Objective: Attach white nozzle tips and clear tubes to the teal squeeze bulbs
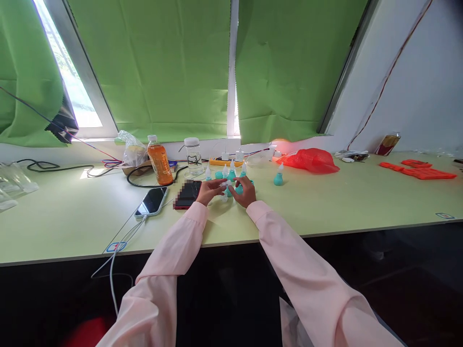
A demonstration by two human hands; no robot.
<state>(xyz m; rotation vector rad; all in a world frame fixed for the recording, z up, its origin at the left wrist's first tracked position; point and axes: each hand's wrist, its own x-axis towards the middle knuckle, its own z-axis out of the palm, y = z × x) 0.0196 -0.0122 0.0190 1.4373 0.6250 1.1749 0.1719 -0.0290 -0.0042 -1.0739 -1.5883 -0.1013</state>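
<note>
My left hand (pixel 210 192) and my right hand (pixel 246 193) meet over the table, fingers closed in a pinch. Between their fingertips is a small clear plastic piece (pixel 226 184); the fingers partly cover it, so its exact kind cannot be made out. Around and behind the hands stand several small teal squeeze bulbs with clear pointed nozzles, such as this bulb (pixel 232 173); some are partly hidden by my fingers. Another teal bulb (pixel 278 179) with a nozzle stands apart to the right. A small clear part (pixel 224 197) lies just below the fingers.
Left of my hands lie a dark phone (pixel 188 193) and a charging phone (pixel 152 201) with white cables. Behind them stand an orange drink bottle (pixel 160 161) and a clear bottle (pixel 194 158). A red plastic bag (pixel 309 160) and orange pieces (pixel 419 169) lie to the right.
</note>
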